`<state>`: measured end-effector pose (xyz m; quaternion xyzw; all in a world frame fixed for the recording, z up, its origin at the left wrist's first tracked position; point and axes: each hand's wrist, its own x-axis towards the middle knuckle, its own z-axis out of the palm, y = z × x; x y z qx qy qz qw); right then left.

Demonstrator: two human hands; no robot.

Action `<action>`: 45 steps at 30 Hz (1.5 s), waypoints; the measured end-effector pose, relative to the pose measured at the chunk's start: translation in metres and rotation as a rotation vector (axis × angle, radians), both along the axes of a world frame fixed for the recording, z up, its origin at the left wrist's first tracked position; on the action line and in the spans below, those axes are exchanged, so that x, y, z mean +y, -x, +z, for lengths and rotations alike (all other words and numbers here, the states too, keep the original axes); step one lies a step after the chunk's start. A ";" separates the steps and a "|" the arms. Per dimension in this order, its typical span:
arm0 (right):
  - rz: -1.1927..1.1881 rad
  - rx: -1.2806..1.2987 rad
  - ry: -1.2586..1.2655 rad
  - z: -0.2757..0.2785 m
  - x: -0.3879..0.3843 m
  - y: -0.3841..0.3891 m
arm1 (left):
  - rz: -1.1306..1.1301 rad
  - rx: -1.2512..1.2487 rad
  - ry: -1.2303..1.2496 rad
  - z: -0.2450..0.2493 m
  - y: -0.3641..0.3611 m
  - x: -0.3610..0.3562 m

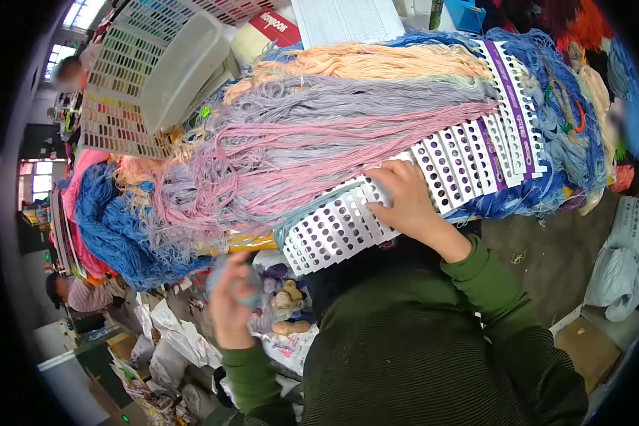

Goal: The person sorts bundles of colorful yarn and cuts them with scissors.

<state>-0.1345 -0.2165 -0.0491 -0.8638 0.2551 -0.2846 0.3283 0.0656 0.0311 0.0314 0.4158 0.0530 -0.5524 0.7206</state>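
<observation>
A fan of white hole-punched thread cards point(330, 231) lies along the near edge of the yarn-covered table. My right hand point(407, 199) grips these cards near their middle, thumb toward the left. Grey-blue thread point(312, 206) runs along the upper edge of the left-hand cards. Low on the left, clear of the cards, my left hand point(232, 298) is raised and smeared by motion. Blue-grey blur shows around its fingers, and I cannot tell whether they hold it. Long pink thread point(284, 142) and lilac-grey thread point(348, 96) stretch across the table behind the cards.
More cards with purple strips point(508, 113) lie at the right. Peach thread point(376, 60) and a blue yarn heap point(110, 220) flank the pile. At the back are a plastic bin point(184, 71), colour charts point(124, 64) and a red notebook point(270, 32). Yarn balls point(284, 298) sit below the table edge.
</observation>
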 end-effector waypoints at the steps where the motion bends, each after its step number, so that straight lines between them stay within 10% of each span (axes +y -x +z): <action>1: -0.041 -0.023 -0.028 0.008 0.005 0.002 | -0.065 -0.138 -0.212 0.001 0.028 -0.025; 5: 0.052 -0.193 -0.359 0.025 0.021 0.018 | -0.228 -0.193 -0.066 0.002 0.088 -0.094; 8: 0.109 -0.216 -1.144 0.055 0.036 0.020 | -0.296 -0.146 0.013 0.000 0.108 -0.115; 13: 0.220 -0.296 -1.477 0.058 0.039 0.020 | -0.349 0.050 0.125 -0.003 0.104 -0.114; 17: 0.239 -0.375 -1.566 0.058 0.036 0.021 | -0.231 -0.229 -0.073 0.008 0.116 -0.110; 45: 0.314 -0.669 -1.557 0.052 0.029 0.029 | -0.038 -0.055 -0.086 0.003 0.118 -0.119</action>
